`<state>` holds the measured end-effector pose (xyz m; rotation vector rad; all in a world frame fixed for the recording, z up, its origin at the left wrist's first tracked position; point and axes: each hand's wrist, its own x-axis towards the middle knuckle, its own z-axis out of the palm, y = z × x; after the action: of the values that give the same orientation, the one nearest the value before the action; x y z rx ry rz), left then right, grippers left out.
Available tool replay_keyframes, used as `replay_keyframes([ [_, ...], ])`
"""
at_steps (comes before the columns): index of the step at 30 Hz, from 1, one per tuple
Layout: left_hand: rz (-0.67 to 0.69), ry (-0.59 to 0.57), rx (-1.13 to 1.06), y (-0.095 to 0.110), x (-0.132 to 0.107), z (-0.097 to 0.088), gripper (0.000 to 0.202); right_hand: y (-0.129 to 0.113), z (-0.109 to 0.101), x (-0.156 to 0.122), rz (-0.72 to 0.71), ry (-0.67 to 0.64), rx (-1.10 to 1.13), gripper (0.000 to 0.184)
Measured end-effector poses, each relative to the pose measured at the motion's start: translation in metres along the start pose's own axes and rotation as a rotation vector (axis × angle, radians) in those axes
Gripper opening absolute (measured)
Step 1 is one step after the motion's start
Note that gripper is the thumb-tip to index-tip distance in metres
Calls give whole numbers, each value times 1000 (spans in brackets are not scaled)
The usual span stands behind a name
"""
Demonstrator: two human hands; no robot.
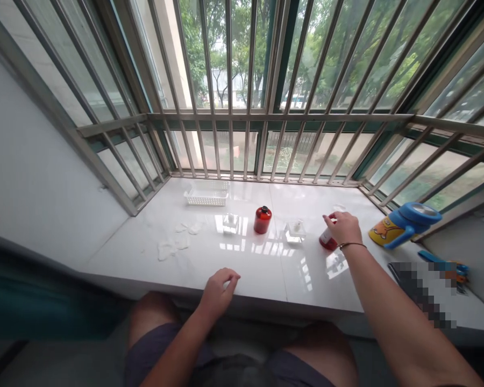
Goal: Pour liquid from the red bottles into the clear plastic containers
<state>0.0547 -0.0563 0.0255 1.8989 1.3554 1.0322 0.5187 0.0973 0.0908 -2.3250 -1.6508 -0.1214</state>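
On the right of the white ledge, my right hand (347, 228) closes its fingers around the top of a small red bottle (327, 240) with a pale label. The hand hides the bottle's cap. My left hand (219, 290) is at the ledge's front edge, thumb and fingers drawn together; anything between them is too small to make out. A second red bottle (262, 221), with a black cap, stands upright at the middle. Small clear containers flank it: one on the left (230, 223), one on the right (296, 231) with something pale on top.
A white perforated basket (207, 194) sits near the window bars (262, 148). Thin white pieces (172, 249) lie at the left. At the right are a blue and yellow cup (403, 226) lying tilted, blue and orange-handled tools (447, 266) and a blurred-out dark object (421, 293).
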Motion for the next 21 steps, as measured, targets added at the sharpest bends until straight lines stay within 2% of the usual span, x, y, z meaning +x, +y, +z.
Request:
replay_keyframes([
  [3,-75,102,9,-20,15,-17,26,-4,-1,-19,-45,165,47,44],
  [5,-154,169,25,-32,38,-25,25,-13,0,-39,-123,302,143,44],
  [7,-207,208,38,-43,70,-31,34,-29,2,-64,-192,351,257,43],
  [11,-271,203,13,-59,141,-29,68,-74,9,-111,-285,213,456,38],
  [14,-266,170,-36,-62,183,-16,78,-107,16,-134,-375,127,614,35],
  [17,-239,132,-105,-61,204,-1,62,-130,24,-139,-382,75,719,38],
  [21,-219,100,-188,-60,199,15,35,-150,38,-120,-316,59,753,49],
])
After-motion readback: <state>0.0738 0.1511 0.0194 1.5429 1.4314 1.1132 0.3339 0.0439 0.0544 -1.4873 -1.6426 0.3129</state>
